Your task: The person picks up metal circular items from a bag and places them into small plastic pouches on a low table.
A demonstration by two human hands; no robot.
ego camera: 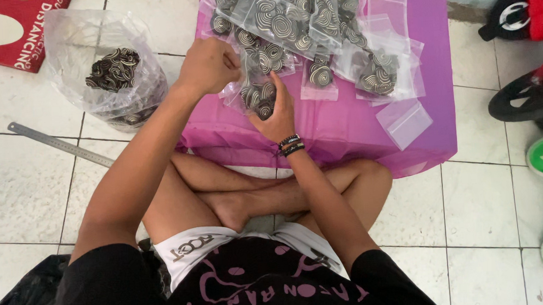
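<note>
Sitting cross-legged on a white tiled floor, a person works at a low table draped in a pink plastic sheet. The left hand is curled into a loose fist, pinching the top edge of a small clear bag of dark spiral-patterned pieces. The right hand, with dark bands at the wrist, grips the bag's lower part with closed fingers. The bag sits at the sheet's near edge. More filled bags lie beyond, an empty clear bag lies to the right, and a large plastic bag of the same pieces and a metal ruler are on the floor at left.
</note>
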